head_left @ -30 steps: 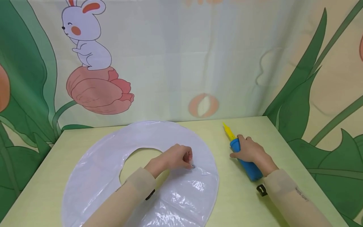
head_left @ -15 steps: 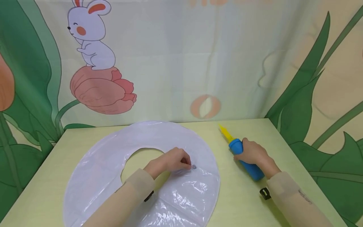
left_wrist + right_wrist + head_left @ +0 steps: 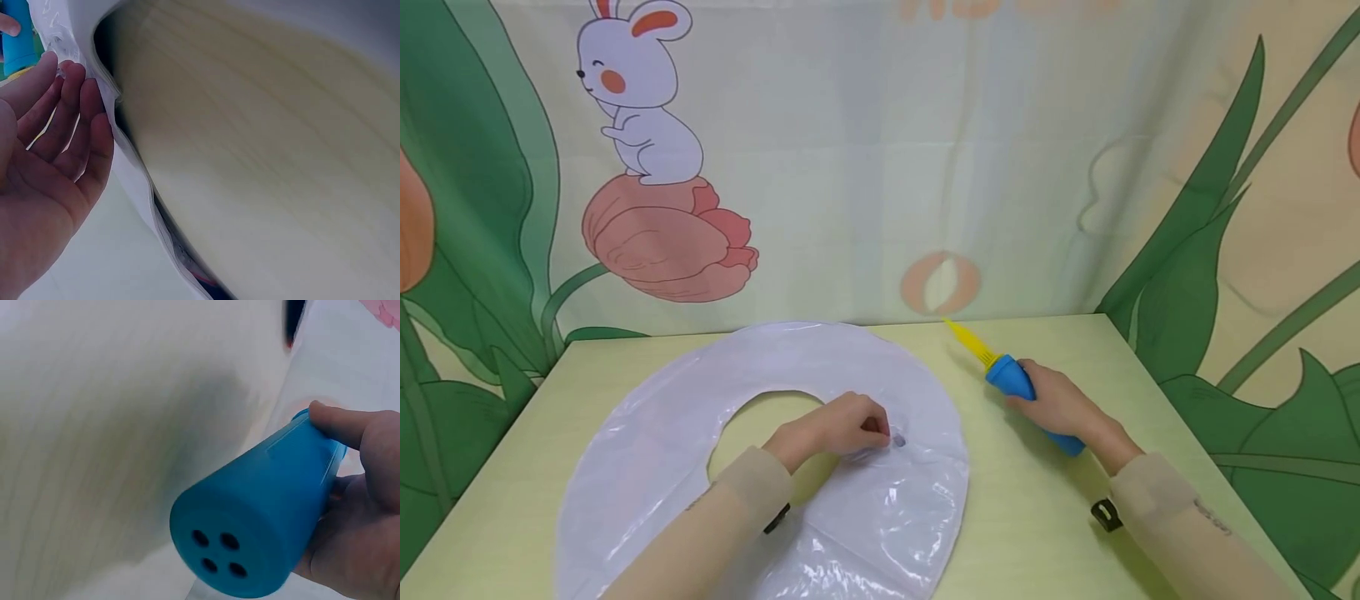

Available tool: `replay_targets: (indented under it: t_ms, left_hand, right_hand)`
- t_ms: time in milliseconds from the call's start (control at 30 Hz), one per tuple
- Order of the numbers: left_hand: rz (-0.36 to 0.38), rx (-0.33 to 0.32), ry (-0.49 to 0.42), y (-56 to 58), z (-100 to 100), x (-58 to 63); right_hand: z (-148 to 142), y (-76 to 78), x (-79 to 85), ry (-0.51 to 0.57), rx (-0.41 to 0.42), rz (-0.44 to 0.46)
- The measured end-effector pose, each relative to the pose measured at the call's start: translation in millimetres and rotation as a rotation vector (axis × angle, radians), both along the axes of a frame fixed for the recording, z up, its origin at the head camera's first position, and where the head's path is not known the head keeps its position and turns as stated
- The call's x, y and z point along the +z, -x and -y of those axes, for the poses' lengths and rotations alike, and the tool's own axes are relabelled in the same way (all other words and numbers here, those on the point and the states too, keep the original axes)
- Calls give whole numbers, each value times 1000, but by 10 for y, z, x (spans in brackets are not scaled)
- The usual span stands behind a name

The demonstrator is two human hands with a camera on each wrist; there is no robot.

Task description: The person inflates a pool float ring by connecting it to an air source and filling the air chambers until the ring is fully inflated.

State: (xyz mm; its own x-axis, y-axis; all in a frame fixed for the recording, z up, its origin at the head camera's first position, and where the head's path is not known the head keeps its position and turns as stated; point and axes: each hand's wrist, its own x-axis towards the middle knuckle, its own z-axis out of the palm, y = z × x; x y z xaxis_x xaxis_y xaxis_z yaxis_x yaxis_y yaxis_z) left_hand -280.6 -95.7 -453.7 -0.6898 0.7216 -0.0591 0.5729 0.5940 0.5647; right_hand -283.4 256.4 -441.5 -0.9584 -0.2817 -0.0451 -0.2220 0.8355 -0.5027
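A flat white inflatable swim ring [image 3: 647,450] lies on the table, glossy and creased. Over its right part is my left hand [image 3: 842,425], with thumb and fingertips pinching the ring close to a small clear valve [image 3: 899,440]. A bit of clear plastic [image 3: 60,72] shows between those fingertips in the left wrist view. My right hand [image 3: 1056,404] grips a blue hand pump [image 3: 1011,379] by its barrel, tilted, its yellow nozzle [image 3: 972,343] toward the upper left. In the right wrist view the pump's holed end [image 3: 222,553] faces the camera, raised off the table.
The pale yellow table [image 3: 1022,525] ends at a fabric backdrop [image 3: 820,167] printed with a rabbit and plants. Bare tabletop shows through the ring's centre hole [image 3: 760,425]. A black clip [image 3: 1106,515] is at the right sleeve, another [image 3: 777,518] at the left.
My right hand has lifted the pump and swung its nozzle to the left, toward the ring. My left hand stays near the valve, shifted slightly left with the ring.
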Motion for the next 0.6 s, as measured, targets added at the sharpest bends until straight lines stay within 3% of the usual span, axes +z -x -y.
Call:
replay_targets:
  t_ms: [600]
  left_hand:
    - [51,20,15,34,333,1]
  right_hand:
    - [161,-73,104,-12,181,-89]
